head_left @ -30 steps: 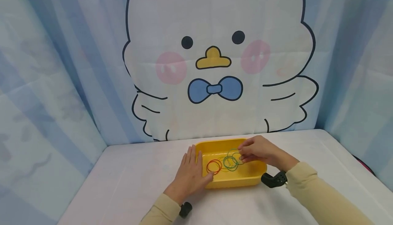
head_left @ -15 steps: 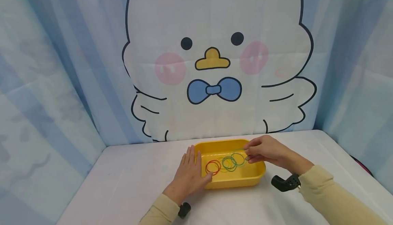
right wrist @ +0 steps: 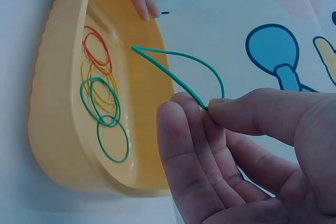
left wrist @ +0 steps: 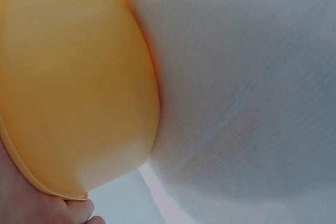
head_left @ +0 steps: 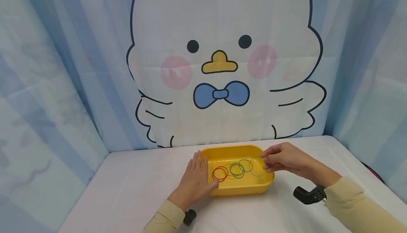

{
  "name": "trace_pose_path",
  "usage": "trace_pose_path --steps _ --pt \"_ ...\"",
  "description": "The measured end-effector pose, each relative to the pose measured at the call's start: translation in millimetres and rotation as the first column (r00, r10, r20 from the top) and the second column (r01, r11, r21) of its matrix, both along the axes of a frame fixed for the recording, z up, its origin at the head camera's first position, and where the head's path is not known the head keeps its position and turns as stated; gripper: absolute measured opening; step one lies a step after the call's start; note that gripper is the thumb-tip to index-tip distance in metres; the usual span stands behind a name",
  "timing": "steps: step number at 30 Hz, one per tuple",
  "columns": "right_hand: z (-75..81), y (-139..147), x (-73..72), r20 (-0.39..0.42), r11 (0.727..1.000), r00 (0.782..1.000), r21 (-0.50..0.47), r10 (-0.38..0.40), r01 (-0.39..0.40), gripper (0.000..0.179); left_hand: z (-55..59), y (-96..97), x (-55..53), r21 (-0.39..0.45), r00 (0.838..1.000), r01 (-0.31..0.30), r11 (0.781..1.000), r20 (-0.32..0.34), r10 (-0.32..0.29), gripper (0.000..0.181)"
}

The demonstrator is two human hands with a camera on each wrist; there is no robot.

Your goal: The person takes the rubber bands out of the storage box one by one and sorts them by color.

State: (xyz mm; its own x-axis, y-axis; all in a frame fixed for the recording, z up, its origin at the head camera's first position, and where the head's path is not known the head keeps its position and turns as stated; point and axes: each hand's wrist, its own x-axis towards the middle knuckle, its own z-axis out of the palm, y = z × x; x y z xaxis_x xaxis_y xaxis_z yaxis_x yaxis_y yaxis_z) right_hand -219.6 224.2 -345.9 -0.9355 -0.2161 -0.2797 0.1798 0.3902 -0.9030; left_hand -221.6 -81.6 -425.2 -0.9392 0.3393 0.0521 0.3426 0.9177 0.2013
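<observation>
A yellow plastic tray (head_left: 241,190) sits on the table. Against its left end lies my left hand (head_left: 196,183), fingers straight and thumb spread over the front rim; part of this hand also shows at the rim in the left wrist view. Thumb and fingertips of my right hand (head_left: 287,160) pinch a green rubber band (right wrist: 176,80) near the tray's right end, and the band hangs out as a bent loop. Inside, in a row on the tray floor, are red rubber bands (right wrist: 108,56), yellow rubber bands (right wrist: 114,98) and green rubber bands (right wrist: 127,142), partly overlapping.
A white-covered table (head_left: 136,190) carries the tray. Behind it hangs a cloth backdrop (head_left: 222,123) printed with a cartoon bird, and curtains (head_left: 51,102) flank the table. Black wrist devices (head_left: 310,195) sit at both cuffs.
My right hand has moved rightward to the tray's right end, drawing the pinched green band away from the others. The left hand stays in place.
</observation>
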Motion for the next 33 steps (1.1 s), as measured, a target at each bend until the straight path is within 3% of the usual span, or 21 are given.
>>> trace_pose_path --steps 11,33 --pt "-2.9 22.0 10.3 0.034 1.0 0.999 0.019 -0.022 0.021 0.042 1.3 -1.0 -0.1 -0.015 1.0 0.005 1.0 0.003 -0.005 0.086" --pt "-30.0 60.4 25.9 0.116 0.998 0.992 -0.014 -0.057 0.059 0.036 1.5 1.5 -0.8 -0.013 1.0 -0.006 1.0 0.021 0.006 0.088"
